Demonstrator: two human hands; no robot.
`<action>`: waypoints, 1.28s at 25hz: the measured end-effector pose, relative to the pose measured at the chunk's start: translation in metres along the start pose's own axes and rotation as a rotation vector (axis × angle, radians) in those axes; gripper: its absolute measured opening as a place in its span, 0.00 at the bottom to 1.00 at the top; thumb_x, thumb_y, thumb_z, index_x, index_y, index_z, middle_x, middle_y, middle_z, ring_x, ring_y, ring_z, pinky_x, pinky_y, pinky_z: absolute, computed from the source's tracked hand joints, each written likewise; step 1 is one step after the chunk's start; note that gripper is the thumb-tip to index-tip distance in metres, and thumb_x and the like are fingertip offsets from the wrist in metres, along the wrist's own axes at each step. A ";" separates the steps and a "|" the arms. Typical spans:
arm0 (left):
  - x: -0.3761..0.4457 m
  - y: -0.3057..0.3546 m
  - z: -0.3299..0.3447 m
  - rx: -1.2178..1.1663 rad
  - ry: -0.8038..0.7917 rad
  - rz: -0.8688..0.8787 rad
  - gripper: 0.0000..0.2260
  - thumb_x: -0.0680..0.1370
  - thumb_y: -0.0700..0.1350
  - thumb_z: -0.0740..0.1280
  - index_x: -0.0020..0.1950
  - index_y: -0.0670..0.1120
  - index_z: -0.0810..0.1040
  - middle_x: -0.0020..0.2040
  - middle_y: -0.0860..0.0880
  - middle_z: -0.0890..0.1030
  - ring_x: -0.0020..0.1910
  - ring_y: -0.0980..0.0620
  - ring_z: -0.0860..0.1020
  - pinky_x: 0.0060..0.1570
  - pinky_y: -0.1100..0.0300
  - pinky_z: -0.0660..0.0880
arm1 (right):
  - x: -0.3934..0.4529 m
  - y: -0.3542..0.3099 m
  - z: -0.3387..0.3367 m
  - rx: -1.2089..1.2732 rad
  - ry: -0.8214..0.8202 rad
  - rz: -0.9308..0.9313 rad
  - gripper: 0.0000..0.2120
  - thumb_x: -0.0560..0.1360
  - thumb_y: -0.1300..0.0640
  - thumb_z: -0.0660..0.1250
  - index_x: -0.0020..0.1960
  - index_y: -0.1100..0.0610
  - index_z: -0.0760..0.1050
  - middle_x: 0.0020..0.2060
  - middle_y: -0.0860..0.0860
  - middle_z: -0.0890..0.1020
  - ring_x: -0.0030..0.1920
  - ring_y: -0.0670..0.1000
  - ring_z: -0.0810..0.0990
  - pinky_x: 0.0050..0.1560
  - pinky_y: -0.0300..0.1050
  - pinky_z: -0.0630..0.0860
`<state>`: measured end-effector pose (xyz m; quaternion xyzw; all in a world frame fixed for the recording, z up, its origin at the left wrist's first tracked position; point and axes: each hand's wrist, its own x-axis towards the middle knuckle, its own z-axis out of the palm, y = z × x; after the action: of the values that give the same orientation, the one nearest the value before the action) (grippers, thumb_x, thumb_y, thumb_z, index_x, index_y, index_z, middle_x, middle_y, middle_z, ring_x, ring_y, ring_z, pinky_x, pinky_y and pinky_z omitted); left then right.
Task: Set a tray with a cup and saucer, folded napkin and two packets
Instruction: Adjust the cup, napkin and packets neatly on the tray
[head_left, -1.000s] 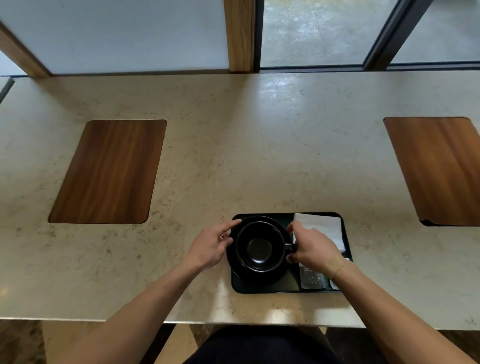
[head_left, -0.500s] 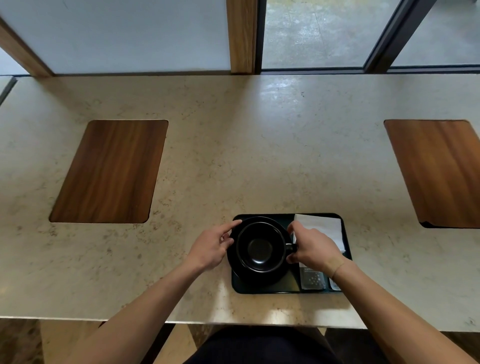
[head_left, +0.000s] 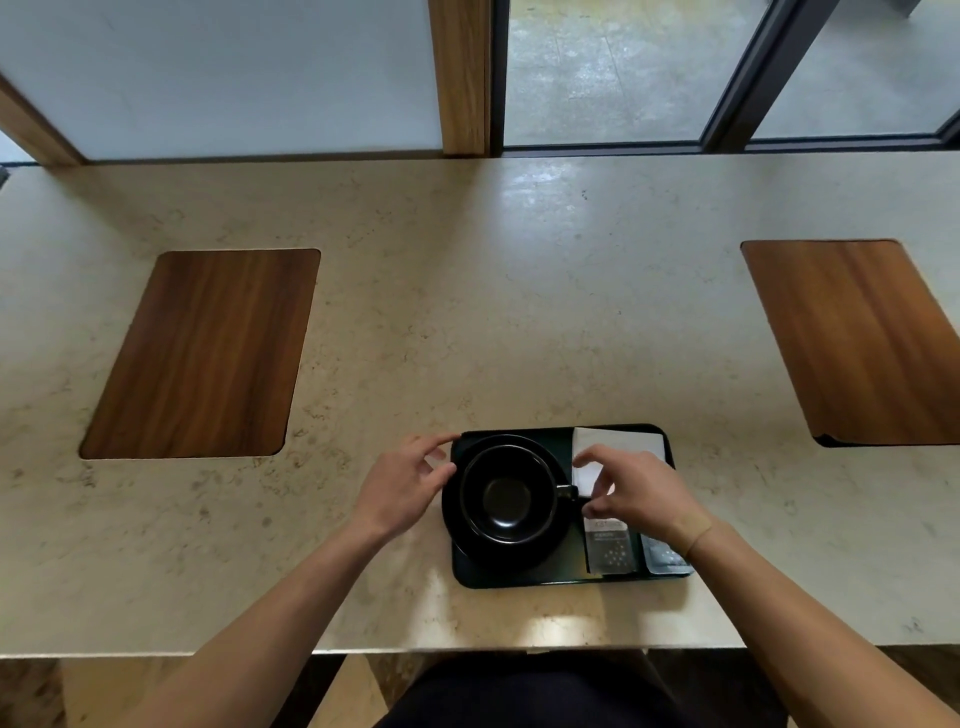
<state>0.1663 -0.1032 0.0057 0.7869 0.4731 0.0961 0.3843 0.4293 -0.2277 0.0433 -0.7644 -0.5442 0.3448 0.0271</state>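
Sitting between hands: cup.

Soft daylight from the glass windows behind, pale glare on the beige stone tabletop, wide-angle bowing at edges, sharp focus

Both hands flank a black cup on its saucer in the tray

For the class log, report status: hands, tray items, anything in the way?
Left hand touching saucer rim, right hand open by cup handle. Napkin, two packets on tray. Nothing in the way.
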 end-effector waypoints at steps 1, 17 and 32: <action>0.002 0.005 -0.002 -0.013 0.025 0.010 0.16 0.76 0.49 0.69 0.63 0.60 0.76 0.48 0.58 0.80 0.41 0.63 0.78 0.44 0.65 0.76 | -0.001 0.004 -0.003 0.031 0.020 -0.003 0.22 0.69 0.52 0.75 0.61 0.44 0.73 0.41 0.43 0.84 0.42 0.44 0.78 0.33 0.34 0.65; 0.040 0.123 0.038 0.129 -0.127 0.143 0.14 0.74 0.51 0.71 0.60 0.55 0.80 0.52 0.55 0.79 0.48 0.61 0.75 0.51 0.62 0.74 | -0.015 0.086 -0.033 -0.190 0.378 -0.063 0.18 0.74 0.42 0.66 0.63 0.43 0.73 0.57 0.42 0.79 0.59 0.49 0.73 0.54 0.48 0.70; 0.058 0.148 0.107 0.671 -0.243 0.125 0.17 0.76 0.55 0.65 0.65 0.55 0.74 0.62 0.50 0.76 0.64 0.47 0.68 0.63 0.49 0.63 | -0.005 0.100 -0.009 -0.169 0.406 -0.080 0.14 0.69 0.47 0.73 0.54 0.47 0.79 0.49 0.46 0.82 0.52 0.55 0.77 0.46 0.49 0.70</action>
<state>0.3515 -0.1485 0.0228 0.9023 0.3803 -0.1354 0.1513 0.5148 -0.2695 0.0109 -0.7953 -0.5846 0.1357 0.0856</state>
